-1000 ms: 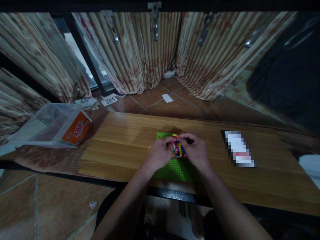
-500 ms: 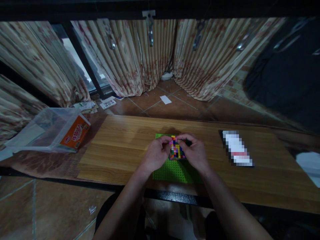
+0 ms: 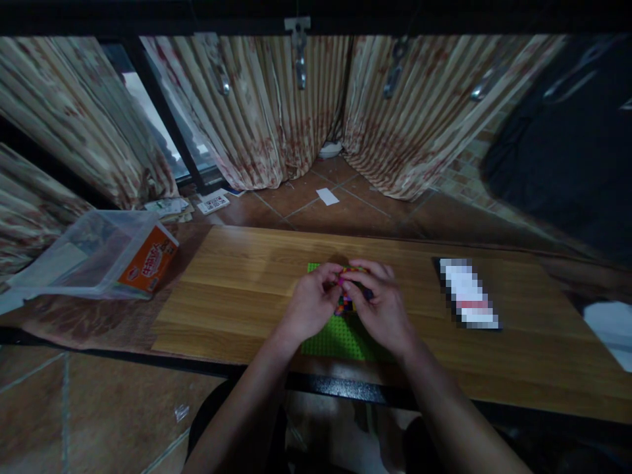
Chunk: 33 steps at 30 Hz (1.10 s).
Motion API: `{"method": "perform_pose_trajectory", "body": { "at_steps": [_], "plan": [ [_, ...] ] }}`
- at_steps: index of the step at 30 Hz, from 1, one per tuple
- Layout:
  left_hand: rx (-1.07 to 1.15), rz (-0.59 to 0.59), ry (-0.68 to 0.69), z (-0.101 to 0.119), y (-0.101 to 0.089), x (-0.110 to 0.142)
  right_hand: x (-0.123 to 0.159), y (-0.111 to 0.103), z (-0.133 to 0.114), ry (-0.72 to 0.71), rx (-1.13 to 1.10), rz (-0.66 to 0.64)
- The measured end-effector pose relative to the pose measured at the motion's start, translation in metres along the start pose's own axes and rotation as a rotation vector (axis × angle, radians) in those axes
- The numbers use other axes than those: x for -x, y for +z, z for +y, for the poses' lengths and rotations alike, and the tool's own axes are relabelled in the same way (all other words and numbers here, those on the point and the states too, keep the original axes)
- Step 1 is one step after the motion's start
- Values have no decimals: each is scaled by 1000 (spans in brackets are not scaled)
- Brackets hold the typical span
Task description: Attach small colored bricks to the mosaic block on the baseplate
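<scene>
A block of multicoloured toy building bricks (image 3: pixel 347 305) stands on a green studded baseplate (image 3: pixel 328 341) in front of me. My left hand (image 3: pixel 312 299) is closed on its left side, with thumb and fingertips at the upper left corner, where a spot of pink shows. From the right, my right hand (image 3: pixel 379 296) curls over the same block. Its index finger and thumb reach that pink spot, while its other fingers lie behind the far edge. Most of the block's top and right side are hidden under my fingers.
A wooden tabletop (image 3: pixel 237 283) bears the baseplate. To the right lies a flat, phone-like object (image 3: pixel 469 293) with a pixelated face. A clear plastic bin (image 3: pixel 99 263) with an orange label is at the left. White paper (image 3: pixel 612 332) sits at the right edge.
My right hand has moved left and over the block, with its thumb and index finger now close to my left fingertips. Less of the coloured top shows. My left hand has barely shifted.
</scene>
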<state>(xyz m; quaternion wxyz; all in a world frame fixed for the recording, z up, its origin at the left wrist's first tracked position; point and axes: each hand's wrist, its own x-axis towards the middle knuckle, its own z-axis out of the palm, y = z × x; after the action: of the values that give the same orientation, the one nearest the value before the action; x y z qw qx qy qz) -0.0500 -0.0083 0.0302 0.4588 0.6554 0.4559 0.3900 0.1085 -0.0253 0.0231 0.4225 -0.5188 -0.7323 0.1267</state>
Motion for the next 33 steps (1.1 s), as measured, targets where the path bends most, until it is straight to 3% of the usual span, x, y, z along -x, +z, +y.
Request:
{"method": "perform_pose_trajectory", "body": {
  "at_steps": [13, 33],
  "plan": [
    [6, -4, 39, -1, 2, 0, -1, -2, -1, 16, -51, -26],
    [-104, 95, 49, 3, 7, 3, 0, -1, 5, 16, -76, -13]
  ]
}}
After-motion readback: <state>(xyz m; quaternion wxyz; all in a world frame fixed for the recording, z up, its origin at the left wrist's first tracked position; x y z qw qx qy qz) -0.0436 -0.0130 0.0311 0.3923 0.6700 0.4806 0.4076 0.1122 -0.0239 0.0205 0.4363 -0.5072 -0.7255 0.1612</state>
